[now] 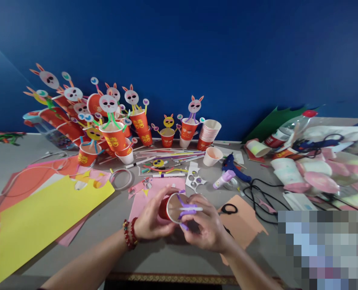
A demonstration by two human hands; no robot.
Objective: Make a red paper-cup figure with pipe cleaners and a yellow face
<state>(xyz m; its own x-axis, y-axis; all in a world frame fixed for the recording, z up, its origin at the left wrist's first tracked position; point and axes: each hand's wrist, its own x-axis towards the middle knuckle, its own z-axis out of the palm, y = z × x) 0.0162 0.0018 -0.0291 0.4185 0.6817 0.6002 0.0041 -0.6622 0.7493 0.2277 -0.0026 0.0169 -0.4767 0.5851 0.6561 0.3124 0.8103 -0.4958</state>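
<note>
My left hand (150, 219), with a beaded bracelet on the wrist, is closed round a red paper cup (163, 208). The cup is tipped so that its open mouth faces my right hand (207, 225). At that mouth, my right fingers pinch a purple pipe cleaner figure (188, 212), bent into several strands. A thin white piece (195, 209), seen edge-on, lies between the strands. Some purple ends stick out past the cup's rim. My right fingers partly hide the join between figure and cup. Under the hands, pink paper (159, 185) lies on the grey table.
Red cups with rabbit figures (111, 137) crowd the back left. Stacked cups (209, 133) stand at the back. Yellow paper (52, 225) lies left. A glue stick (224, 179), blue glue gun (235, 168), black cable (254, 197), scissors (229, 208) and bottle (293, 127) are right.
</note>
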